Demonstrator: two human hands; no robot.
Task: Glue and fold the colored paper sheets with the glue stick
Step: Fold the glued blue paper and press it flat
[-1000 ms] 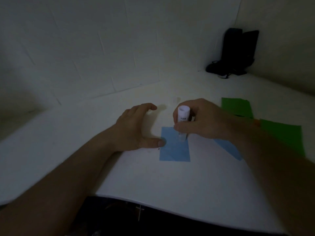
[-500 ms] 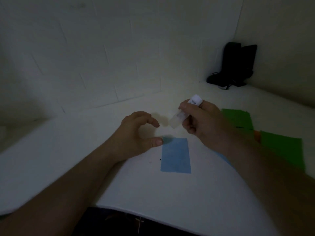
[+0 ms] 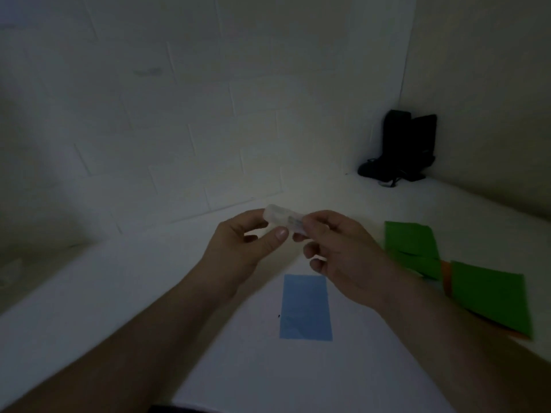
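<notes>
Grip: both hands hold the glue stick (image 3: 284, 220) raised above the table (image 3: 298, 377), left hand (image 3: 238, 248) pinching one end, right hand (image 3: 337, 248) the other.
Below grip: blue paper (image 3: 305, 308) flat.
Right of grip: green sheets (image 3: 489, 290).

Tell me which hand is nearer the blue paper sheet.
Right. The right hand hovers just above the blue paper sheet's far edge; the left hand hangs farther off to its left. Both hold the glue stick.
</notes>
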